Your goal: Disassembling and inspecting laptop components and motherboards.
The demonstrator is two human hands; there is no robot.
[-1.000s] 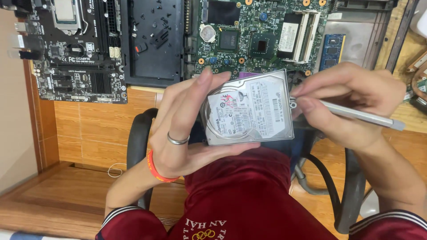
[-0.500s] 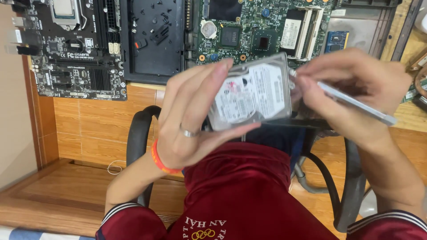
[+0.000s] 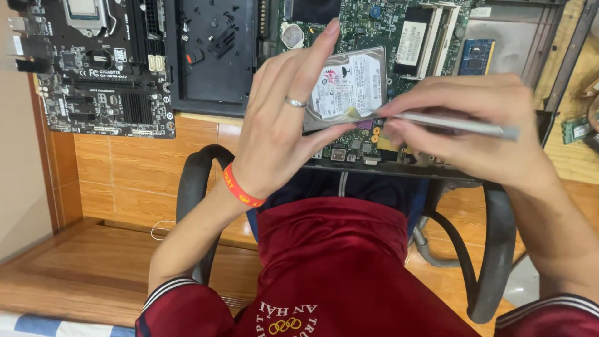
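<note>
Left hand [image 3: 281,131] grips one hard drive [image 3: 349,87], a flat silver unit with a white label. Thumb lies under its near edge, fingers spread up along the left side and back; index finger points away from the body. Drive is held tilted, label toward the camera, raised over the green circuit board [image 3: 374,31] and clear of it as far as can be told. One ring on the left hand, one red-orange wristband [image 3: 242,187] at the wrist.

Right hand [image 3: 468,125] pinches one slim silver tool [image 3: 455,123], fingers closed tight around the shaft. Tool lies nearly level, tip toward the left, meeting the drive's lower right edge. Whether the tip sits in a screw cannot be told. Right wrist bends in from the lower right.

Boards counted: two. One black motherboard [image 3: 100,68] to the far left, one green board in an open dark case straight ahead. Between them, one black plastic panel [image 3: 212,56]. One small blue memory module [image 3: 477,56] lies to the right of the green board.

Both forearms rise from a dark red shirt [image 3: 337,268]. Black chair armrests show either side, two in all, over a wooden floor [image 3: 125,187].
</note>
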